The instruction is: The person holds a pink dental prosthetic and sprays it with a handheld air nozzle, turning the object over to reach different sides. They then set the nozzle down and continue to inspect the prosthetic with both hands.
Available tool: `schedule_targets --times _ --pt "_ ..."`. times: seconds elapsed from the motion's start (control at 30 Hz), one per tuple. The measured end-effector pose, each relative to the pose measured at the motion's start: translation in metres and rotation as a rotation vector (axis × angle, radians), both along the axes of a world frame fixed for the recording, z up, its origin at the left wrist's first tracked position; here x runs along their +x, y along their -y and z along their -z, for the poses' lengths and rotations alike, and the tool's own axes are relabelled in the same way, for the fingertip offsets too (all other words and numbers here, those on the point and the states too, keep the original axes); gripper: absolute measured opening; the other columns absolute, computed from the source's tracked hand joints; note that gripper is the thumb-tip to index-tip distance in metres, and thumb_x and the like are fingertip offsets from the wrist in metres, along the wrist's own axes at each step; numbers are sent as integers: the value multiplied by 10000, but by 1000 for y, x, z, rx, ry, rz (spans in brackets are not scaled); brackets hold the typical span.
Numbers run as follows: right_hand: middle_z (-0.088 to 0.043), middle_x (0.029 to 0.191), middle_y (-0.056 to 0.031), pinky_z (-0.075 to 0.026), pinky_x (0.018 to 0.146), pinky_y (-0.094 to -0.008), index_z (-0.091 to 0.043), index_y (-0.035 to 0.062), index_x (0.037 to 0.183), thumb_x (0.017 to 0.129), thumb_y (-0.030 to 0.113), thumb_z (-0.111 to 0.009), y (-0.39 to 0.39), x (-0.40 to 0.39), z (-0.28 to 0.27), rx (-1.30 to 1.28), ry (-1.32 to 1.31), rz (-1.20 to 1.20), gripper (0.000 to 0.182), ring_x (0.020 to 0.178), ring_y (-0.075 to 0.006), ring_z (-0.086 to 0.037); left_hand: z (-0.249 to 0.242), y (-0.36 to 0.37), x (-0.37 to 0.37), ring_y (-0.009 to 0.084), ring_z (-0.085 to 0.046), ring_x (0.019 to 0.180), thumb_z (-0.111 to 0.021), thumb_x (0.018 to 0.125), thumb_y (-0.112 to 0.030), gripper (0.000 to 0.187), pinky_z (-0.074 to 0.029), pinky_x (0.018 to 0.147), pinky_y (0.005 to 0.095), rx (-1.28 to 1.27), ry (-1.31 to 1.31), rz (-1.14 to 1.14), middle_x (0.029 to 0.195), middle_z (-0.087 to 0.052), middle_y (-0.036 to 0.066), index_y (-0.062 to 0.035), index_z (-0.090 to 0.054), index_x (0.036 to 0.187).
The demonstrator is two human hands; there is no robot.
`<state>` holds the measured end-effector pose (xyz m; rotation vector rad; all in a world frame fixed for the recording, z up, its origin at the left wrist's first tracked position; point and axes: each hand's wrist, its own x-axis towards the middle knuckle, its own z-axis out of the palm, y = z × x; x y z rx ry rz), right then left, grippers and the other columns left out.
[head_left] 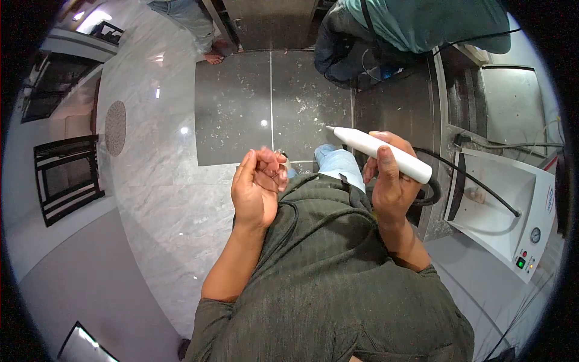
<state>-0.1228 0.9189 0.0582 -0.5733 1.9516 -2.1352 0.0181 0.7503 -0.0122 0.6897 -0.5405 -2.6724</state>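
My right hand point(395, 178) is wrapped round a white pen-shaped tool point(386, 154), its thin grey tip pointing to the upper left. A black hose point(476, 175) runs near that hand toward a white machine point(491, 205) with a gauge and a lit green switch at the right. My left hand point(259, 187) is raised at the middle, palm up with its fingers curled and apart, and nothing shows in it. The tool's tip is well to the right of my left hand, not touching it.
Speckled dark floor tiles point(235, 108) lie ahead, beside pale marble flooring point(157, 120). A person in a green top point(416, 24) crouches at the upper right. Another person's legs point(193, 27) stand at the upper left. A black chair point(69, 175) is at the left.
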Motion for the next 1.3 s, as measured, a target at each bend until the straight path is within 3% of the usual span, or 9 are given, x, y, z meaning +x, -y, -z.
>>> schedule_targets --times 0.13,0.23,0.47,0.53,0.67,0.77,1.03,1.3 --pt "-658 879 -86 -407 492 -207 -623 -45 1102 969 112 -610 -4 1 2 5 11 -19 207 574 -65 -534 -9 -9 -6 196 -597 828 -480 1031 -196 202 -486 657 311 -123 62 -9 1048 -638 141 -20 -579 1034" --pt "-660 894 -88 -410 496 -206 -622 -49 1107 968 107 -610 -5 1 2 10 14 -2 209 582 -63 -533 -12 -14 -10 180 -617 848 -603 943 -4 172 -528 693 298 -376 112 -56 1030 -642 153 1 -541 1103" --pt "-662 903 -85 -419 500 -204 -621 -51 1108 968 94 -608 -13 0 6 -1 28 -11 201 589 -60 -536 1 -17 -8 190 -646 776 -645 907 24 279 -525 640 284 -401 112 -131 1026 -650 163 -18 -478 1127" --pt "-662 904 -82 -420 499 -203 -624 -49 1104 967 92 -609 -15 -1 5 -2 26 -8 197 591 -55 -535 -2 -17 -9 183 -647 758 -635 913 25 277 -524 644 283 -301 321 -99 1026 -658 162 1 -505 1157" --pt "-664 906 -82 -427 501 -204 -627 -47 1104 967 93 -611 -19 -4 7 4 38 -10 197 593 -52 -535 -2 -19 -14 176 -645 763 -617 923 28 278 -523 653 275 -271 330 -110 1025 -665 169 28 -535 1189" --pt "-664 914 -81 -436 504 -202 -629 -47 1103 966 97 -614 -21 -5 7 10 50 -1 199 600 -51 -539 -4 -23 -19 181 -644 769 -615 933 7 282 -526 678 272 -379 329 -149 1017 -672 170 54 -553 1204" --pt "-670 951 -86 -439 497 -198 -632 -48 1104 965 117 -624 -23 -11 6 29 43 -3 216 617 -45 -544 -1 -24 -17 250 -709 781 -624 938 -34 223 -572 563 287 -508 373 -35 948 -688 205 87 -556 1112" --pt "-670 950 -87 -438 494 -198 -637 -49 1095 966 133 -626 -24 -16 8 52 19 -6 223 620 -44 -545 -4 -27 -24 293 -719 803 -615 936 -12 211 -618 665 325 -617 372 -94 972 -685 209 109 -553 1097"
